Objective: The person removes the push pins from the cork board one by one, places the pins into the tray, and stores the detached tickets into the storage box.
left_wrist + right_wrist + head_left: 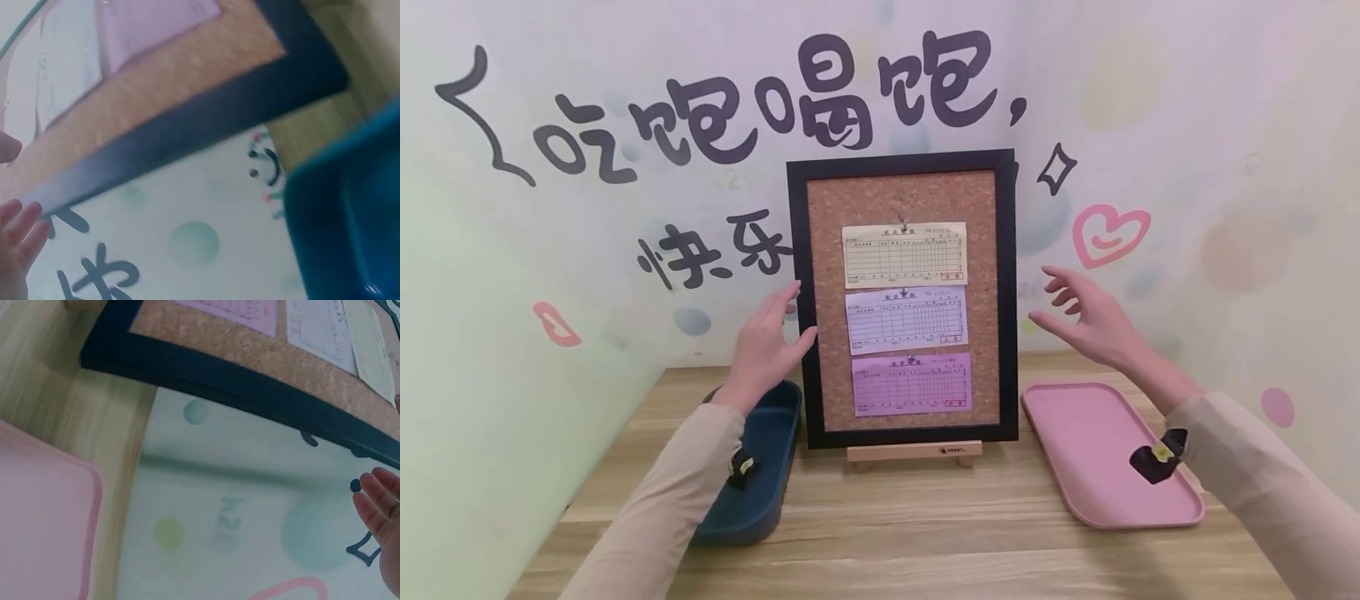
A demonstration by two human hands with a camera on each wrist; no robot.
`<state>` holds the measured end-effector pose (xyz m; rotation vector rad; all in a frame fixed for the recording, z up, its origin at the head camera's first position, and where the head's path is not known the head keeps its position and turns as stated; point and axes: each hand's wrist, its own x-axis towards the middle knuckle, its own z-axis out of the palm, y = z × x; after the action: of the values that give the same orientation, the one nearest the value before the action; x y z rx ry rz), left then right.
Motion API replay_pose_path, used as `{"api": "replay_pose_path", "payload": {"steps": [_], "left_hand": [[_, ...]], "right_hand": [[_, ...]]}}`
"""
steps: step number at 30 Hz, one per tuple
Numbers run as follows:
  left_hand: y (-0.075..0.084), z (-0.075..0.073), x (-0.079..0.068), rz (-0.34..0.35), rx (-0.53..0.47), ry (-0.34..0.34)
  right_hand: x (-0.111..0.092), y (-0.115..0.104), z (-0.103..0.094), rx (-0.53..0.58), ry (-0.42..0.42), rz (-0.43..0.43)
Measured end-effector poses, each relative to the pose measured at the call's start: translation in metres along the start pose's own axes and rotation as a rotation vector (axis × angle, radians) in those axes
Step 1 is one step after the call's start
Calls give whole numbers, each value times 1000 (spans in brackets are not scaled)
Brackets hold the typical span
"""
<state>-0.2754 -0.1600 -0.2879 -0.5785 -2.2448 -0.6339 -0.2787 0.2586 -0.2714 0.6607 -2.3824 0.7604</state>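
Note:
A cork board in a black frame stands upright on a small wooden easel. Three printed receipt slips hang on it in a column: a pale yellow slip on top, a white slip in the middle and a purple slip at the bottom. Small pins show at their top edges. My left hand is raised beside the frame's left side, thumb and fingers apart, thumb tip overlapping the frame's edge. On the other side, my right hand hovers apart from the frame with loosely spread fingers. Both hold nothing.
On the wooden table, a deep dark-blue tray stands at the left, partly behind the left sleeve. A shallow pink tray lies at the right under the right forearm. Behind rises a wall with painted characters and hearts.

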Motion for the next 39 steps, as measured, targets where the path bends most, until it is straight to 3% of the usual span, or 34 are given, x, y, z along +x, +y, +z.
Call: {"api": "replay_pose_path", "payload": {"steps": [9,20,39], "left_hand": [[23,11,28,-101,-112,-35],[29,21,55,-248,-253,-36],[39,30,80,-370,-351,0]], "right_hand": [[29,-23,7,17,7,-47],[62,-50,20,52,-7,-74],[98,-67,40,97,-41,-22]]}}
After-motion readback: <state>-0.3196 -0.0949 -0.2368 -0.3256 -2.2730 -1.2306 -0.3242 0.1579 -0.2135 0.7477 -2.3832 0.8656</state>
